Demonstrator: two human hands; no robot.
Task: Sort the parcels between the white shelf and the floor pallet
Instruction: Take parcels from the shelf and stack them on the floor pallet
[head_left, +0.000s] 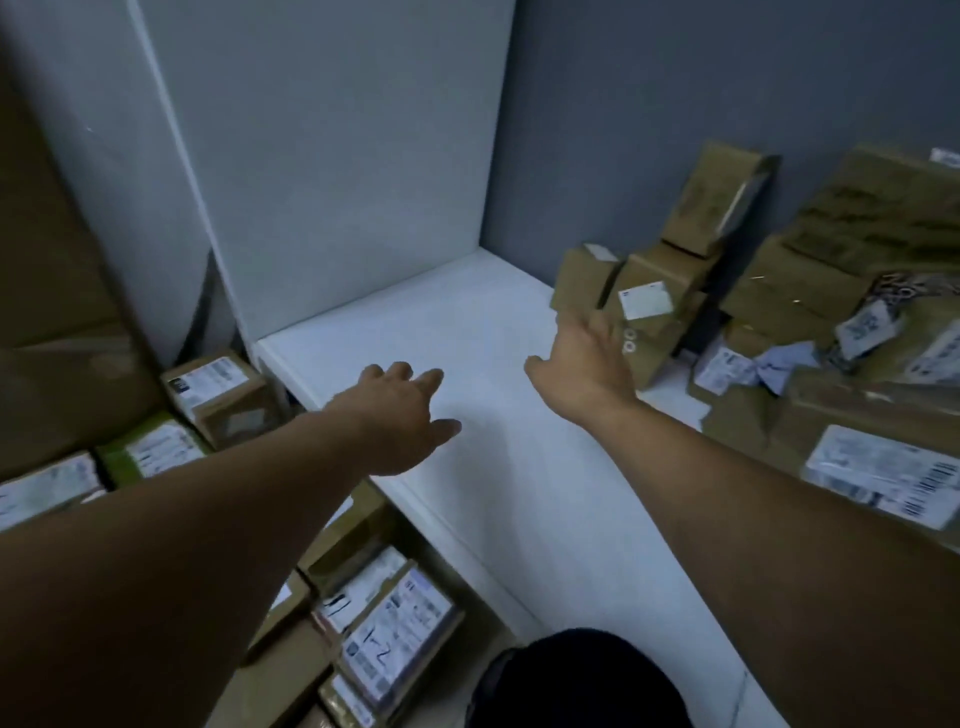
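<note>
Both arms outstretched; left hand (400, 415) fingers relaxed, right hand (587, 369) spread, holding nothing.

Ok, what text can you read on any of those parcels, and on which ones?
"1-2", handwritten, as far as I can tell: label of the lower-left parcel.
"11", handwritten, unsure: parcel behind it.
Printed labels on the shelf parcels and everywhere else: too blurred to read.
</note>
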